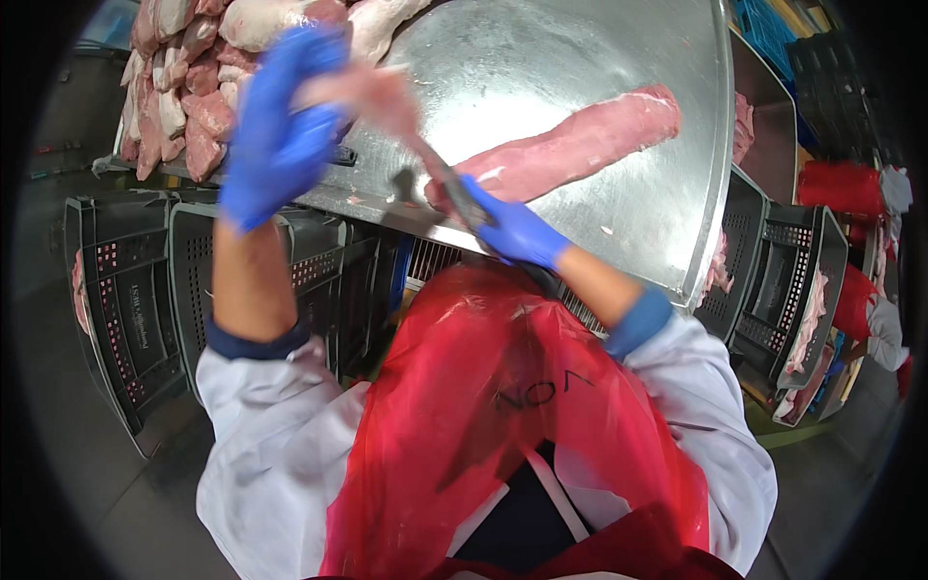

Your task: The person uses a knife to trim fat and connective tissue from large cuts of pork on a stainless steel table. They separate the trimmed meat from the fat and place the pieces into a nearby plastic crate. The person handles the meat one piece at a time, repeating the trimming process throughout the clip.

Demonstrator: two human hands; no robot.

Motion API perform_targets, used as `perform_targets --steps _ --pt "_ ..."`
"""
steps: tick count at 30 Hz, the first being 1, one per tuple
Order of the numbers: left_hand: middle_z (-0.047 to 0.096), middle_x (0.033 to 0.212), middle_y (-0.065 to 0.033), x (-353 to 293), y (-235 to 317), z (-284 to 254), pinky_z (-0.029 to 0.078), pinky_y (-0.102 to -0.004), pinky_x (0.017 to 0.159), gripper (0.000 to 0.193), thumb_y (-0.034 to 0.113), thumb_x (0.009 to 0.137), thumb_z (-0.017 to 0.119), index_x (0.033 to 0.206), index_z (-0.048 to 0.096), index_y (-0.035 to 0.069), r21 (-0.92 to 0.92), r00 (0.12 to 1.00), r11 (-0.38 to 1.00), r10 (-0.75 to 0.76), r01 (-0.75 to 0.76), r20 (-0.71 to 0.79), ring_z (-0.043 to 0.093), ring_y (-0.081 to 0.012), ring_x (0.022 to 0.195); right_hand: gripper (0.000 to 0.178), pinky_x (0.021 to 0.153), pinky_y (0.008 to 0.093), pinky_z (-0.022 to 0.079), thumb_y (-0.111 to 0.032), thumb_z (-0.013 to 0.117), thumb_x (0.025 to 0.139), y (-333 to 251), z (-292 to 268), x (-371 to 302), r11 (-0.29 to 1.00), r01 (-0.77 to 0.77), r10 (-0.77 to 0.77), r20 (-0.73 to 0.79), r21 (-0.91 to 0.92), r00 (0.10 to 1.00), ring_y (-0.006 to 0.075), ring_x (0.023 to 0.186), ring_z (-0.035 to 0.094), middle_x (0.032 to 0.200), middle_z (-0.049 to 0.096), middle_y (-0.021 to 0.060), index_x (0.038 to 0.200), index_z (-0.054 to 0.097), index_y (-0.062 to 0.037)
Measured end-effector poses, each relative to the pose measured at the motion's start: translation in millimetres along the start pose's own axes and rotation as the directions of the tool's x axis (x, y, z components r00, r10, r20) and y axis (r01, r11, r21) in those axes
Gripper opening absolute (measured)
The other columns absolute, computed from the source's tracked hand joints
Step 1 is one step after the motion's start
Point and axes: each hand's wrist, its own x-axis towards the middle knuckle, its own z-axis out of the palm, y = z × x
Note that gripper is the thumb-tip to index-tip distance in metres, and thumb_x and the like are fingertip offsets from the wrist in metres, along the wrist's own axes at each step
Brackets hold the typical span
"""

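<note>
My left hand (285,135), in a blue glove and blurred by motion, is raised over the table's left side. Its fingers are closed on a pale pink scrap of meat (382,100), also smeared. Also gloved in blue, my right hand (522,230) grips a knife (456,191) at the table's near edge. The blade points up and left toward the scrap, and its tip is hard to make out there. Just beyond my right hand, a long trimmed meat loin (580,137) lies slantwise on the metal table (503,48).
Pieces of raw meat (198,106) are heaped at the table's far left. Dark perforated crates (135,319) stand below on the left. More crates (783,280) with meat are to the right. Another person's red apron (841,188) shows at the far right.
</note>
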Motion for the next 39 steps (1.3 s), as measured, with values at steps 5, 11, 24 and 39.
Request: perform_targets --steps 5,11,24,39 --pt "0.060 0.105 -0.0080 -124.1 41.6 -154.4 0.047 -0.0305 0.082 0.031 0.018 0.088 0.054 0.112 0.057 -0.003 -0.104 0.730 0.930 -0.344 0.354 -0.591 0.058 -0.0168 0.095 0.070 0.056 0.0360 0.056 -0.017 0.043 0.097 -24.6 26.3 5.2 0.996 0.073 -0.082 0.222 0.050 0.972 0.0230 0.051 0.062 0.091 0.069 0.0215 0.161 0.016 -0.0193" --pt "0.065 0.113 -0.0153 -392.3 34.8 -395.1 0.051 -0.0357 0.089 0.039 0.018 0.090 0.062 0.123 0.057 -0.002 0.261 0.406 0.312 -0.717 0.914 -0.567 0.064 -0.0262 0.105 0.073 0.056 0.0276 0.053 -0.026 0.056 0.099 78.9 -86.3 -47.9 0.839 0.025 0.106 -0.207 0.543 0.973 0.0123 0.061 0.060 0.081 0.062 0.0053 0.161 0.019 -0.0331" --pt "0.063 0.114 -0.0176 64.5 -122.4 288.4 0.050 -0.0406 0.094 0.043 0.014 0.077 0.075 0.118 0.064 0.004 -0.088 0.934 0.962 -0.224 0.257 0.276 0.062 -0.0344 0.107 0.074 0.070 0.0380 0.055 -0.019 0.056 0.094 203.4 -252.3 -2.9 0.939 -0.188 0.331 -0.910 0.289 0.251 0.0227 0.076 0.068 0.090 0.070 0.0188 0.161 0.023 -0.0246" --pt "0.071 0.101 -0.0276 191.5 -121.0 525.1 0.054 -0.0437 0.087 0.043 0.035 0.076 0.060 0.094 0.076 0.000 0.057 0.544 0.985 -0.139 0.165 0.828 0.070 -0.0404 0.097 0.087 0.063 0.0396 0.055 -0.011 0.057 0.088 200.1 -241.3 -17.8 0.881 -0.199 0.468 -0.855 0.430 0.225 0.0273 0.069 0.069 0.084 0.069 0.0218 0.161 0.015 -0.0325"
